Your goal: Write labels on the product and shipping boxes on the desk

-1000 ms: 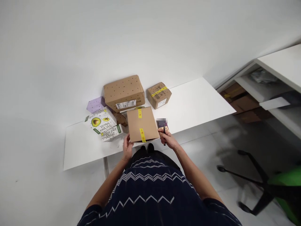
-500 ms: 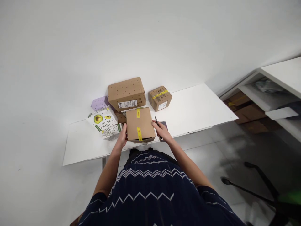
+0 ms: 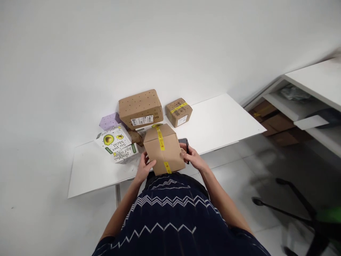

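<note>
Brown cardboard box with yellow tape (image 3: 170,153) sits between the two hands, tilted, taped faces showing, at the near edge of the long white table (image 3: 215,119). Left hand (image 3: 144,168): thumb on the near face, other fingers spread along the left side, gripping. Right hand (image 3: 193,156): fingers bent against the right side, with a slim black pen-like tool (image 3: 188,149) pinched in them; exact finger placement behind it can't be told.

Dark flat rectangular item (image 3: 183,141) just beyond the right fingers, partly hidden; contact unclear. Left of and beyond the left fingers: white avocado-print carton (image 3: 114,138), another white printed carton (image 3: 124,154) nearer them, purple dotted cardboard box (image 3: 108,122) farther off. Beyond both hands' fingers: large brown dotted cardboard box (image 3: 140,103), white label facing them. Small brown dotted cardboard box (image 3: 179,111), yellow tape on top, farther out, beyond the right fingers. Well right of the right fingers: white shelf unit (image 3: 317,76) with brown boxes (image 3: 279,124) inside.
</note>
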Demonstrator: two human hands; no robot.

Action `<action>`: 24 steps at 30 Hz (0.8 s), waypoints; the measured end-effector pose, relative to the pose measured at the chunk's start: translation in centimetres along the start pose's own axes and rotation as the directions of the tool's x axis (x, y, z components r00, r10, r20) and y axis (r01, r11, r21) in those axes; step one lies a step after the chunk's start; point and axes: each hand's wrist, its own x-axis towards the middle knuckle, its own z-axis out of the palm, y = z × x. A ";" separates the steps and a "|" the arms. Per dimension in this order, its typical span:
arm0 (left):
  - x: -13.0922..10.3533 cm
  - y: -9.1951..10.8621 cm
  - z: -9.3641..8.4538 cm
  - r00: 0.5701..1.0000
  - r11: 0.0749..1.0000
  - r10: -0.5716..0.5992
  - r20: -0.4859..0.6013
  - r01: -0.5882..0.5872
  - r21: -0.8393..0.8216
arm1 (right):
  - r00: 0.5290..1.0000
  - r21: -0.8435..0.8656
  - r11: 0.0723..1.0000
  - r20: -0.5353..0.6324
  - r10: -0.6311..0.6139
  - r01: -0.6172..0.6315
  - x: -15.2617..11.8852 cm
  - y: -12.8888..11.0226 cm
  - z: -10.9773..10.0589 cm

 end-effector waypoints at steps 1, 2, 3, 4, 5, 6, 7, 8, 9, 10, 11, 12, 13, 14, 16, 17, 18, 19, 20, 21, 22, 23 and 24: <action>-0.2 -0.1 0.1 1.000 1.000 -0.014 0.003 0.014 0.007 | 1.000 0.012 1.000 0.003 0.010 -0.010 -0.3 0.3 -0.1; -0.3 -0.1 0.2 1.000 1.000 -0.017 0.001 0.017 0.013 | 1.000 0.018 1.000 0.007 0.020 -0.021 -0.5 0.5 -0.2; -0.4 0.1 0.4 1.000 1.000 -0.006 -0.008 0.006 0.018 | 0.999 0.018 0.999 0.013 0.033 -0.033 -0.8 0.7 -0.3; -0.4 0.3 0.5 1.000 1.000 0.018 -0.024 -0.017 0.025 | 0.999 0.012 0.999 0.021 0.046 -0.046 -1.1 0.6 -0.4; -0.4 0.6 0.7 0.998 0.998 0.049 -0.046 -0.047 0.036 | 0.998 0.000 0.998 0.031 0.059 -0.059 -1.3 0.6 -0.5; -0.3 1.0 0.9 0.994 0.995 0.084 -0.069 -0.080 0.054 | 0.997 -0.013 0.997 0.041 0.071 -0.071 -1.5 0.4 -0.6; -0.1 1.4 1.0 0.989 0.991 0.117 -0.090 -0.110 0.082 | 0.995 -0.026 0.996 0.050 0.081 -0.080 -1.7 0.3 -0.6; 0.1 1.9 1.2 0.984 0.984 0.146 -0.106 -0.133 0.117 | 0.995 -0.034 0.996 0.055 0.086 -0.084 -1.8 0.2 -0.6; 0.4 2.2 1.3 0.979 0.976 0.170 -0.117 -0.151 0.158 | 0.995 -0.035 0.996 0.056 0.081 -0.080 -1.8 0.0 -0.6; 0.6 2.5 1.4 0.974 0.966 0.191 -0.121 -0.164 0.201 | 0.997 -0.026 0.997 0.044 0.069 -0.068 -1.8 -0.1 -0.5; 0.9 2.8 1.4 0.971 0.956 0.206 -0.118 -0.174 0.235 | 0.998 -0.010 0.999 0.020 0.054 -0.054 -1.7 -0.2 -0.4; 1.1 3.0 1.4 0.970 0.949 0.215 -0.112 -0.180 0.260 | 0.999 0.009 0.999 -0.015 0.042 -0.042 -1.5 -0.3 -0.2; 1.2 3.2 1.4 0.970 0.943 0.220 -0.104 -0.184 0.278 | 0.998 0.022 0.999 -0.055 0.034 -0.032 -1.3 -0.5 0.0; 1.3 3.4 1.4 0.969 0.938 0.225 -0.098 -0.188 0.292 | 0.995 0.025 0.999 -0.091 0.029 -0.027 -1.1 -0.6 0.3; 1.4 3.9 1.4 0.963 0.923 0.253 -0.092 -0.212 0.320 | 0.990 -0.010 1.000 -0.138 0.022 -0.023 -0.8 -1.1 0.7; 1.4 4.1 1.4 0.957 0.913 0.274 -0.092 -0.230 0.336 | 0.988 -0.037 0.999 -0.151 0.015 -0.021 -0.7 -1.3 0.8; 1.4 4.3 1.6 0.952 0.904 0.293 -0.088 -0.246 0.350 | 0.986 -0.061 0.998 -0.166 0.008 -0.018 -0.8 -1.5 0.9; 1.4 4.5 1.7 0.950 0.899 0.302 -0.082 -0.256 0.354 | 0.983 -0.075 0.997 -0.183 0.004 -0.018 -0.9 -1.7 0.8; 1.4 4.7 1.9 0.952 0.901 0.299 -0.072 -0.257 0.349 | 0.980 -0.082 0.996 -0.201 0.004 -0.021 -1.1 -1.8 0.7; 1.3 4.7 2.2 0.956 0.907 0.287 -0.060 -0.251 0.338 | 0.975 -0.082 0.996 -0.220 0.009 -0.028 -1.4 -1.7 0.6; 1.2 4.6 2.4 0.961 0.914 0.271 -0.050 -0.241 0.325 | 0.971 -0.077 0.996 -0.240 0.018 -0.037 -1.6 -1.6 0.4; 1.0 4.3 2.6 0.965 0.921 0.259 -0.044 -0.233 0.312 | 0.967 -0.068 0.996 -0.254 0.030 -0.049 -1.8 -1.3 0.2; 0.8 3.9 2.8 0.967 0.925 0.252 -0.042 -0.228 0.303 | 0.964 -0.053 0.997 -0.262 0.046 -0.062 -2.0 -0.9 0.2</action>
